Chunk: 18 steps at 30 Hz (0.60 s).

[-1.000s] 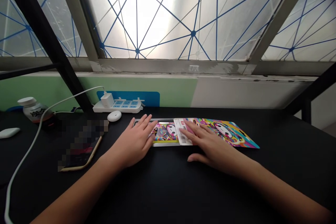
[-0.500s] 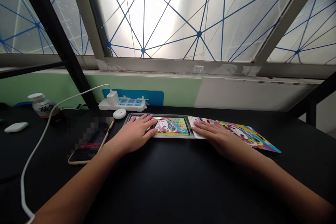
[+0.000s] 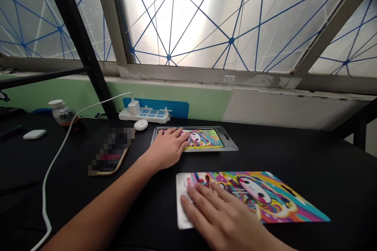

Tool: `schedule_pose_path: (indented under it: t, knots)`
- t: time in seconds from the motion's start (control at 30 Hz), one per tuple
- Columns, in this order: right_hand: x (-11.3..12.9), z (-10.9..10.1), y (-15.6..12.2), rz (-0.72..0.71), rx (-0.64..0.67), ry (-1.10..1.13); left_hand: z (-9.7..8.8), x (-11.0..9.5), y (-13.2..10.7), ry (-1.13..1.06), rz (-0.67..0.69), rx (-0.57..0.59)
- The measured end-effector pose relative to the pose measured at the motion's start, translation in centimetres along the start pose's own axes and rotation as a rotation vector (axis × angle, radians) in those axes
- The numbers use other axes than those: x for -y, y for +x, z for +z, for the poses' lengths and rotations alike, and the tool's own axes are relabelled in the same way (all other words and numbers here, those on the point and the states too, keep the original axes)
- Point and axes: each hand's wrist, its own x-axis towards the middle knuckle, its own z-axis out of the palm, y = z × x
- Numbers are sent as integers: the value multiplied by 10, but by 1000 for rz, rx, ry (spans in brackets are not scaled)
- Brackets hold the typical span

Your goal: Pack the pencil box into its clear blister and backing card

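My left hand lies flat on the left end of a clear plastic blister tray, its fingers spread over the edge of a colourful cartoon-face card inside the tray. Nearer to me, my right hand presses flat on a larger printed card with a matching cartoon face and a white strip at its left end. That card lies apart from the tray on the desk. My right fingers are slightly blurred and hide part of the white strip.
A black desk carries a white power strip with a plugged-in charger, a white cable, a round white case, a pixelated phone, a capped bottle and a white oval object.
The large printed card has slid off the tray toward me under my right hand. The tray now lies uncovered, with my left hand still on it. The view has shifted slightly.
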Motion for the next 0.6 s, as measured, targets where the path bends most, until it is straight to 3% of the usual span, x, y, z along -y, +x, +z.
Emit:
schedule_pose_path:
  t: [0.07,0.13,0.33,0.47,0.6]
  knots:
    - [7,17,17,-21,20,100,0,-8,-1,-9,31,-17]
    - [-1,29,34,25,81,257,0,-13,-3,-18,56,-21]
    - [-34,35,59,150,230,594,1,-18,-2,-9,112,-39]
    - [-34,35,56,93,195,589,3,-18,-1,-30,104,-74]
    - [-38,28,53,-50,45,383,0,-13,-3,-94,79,-151]
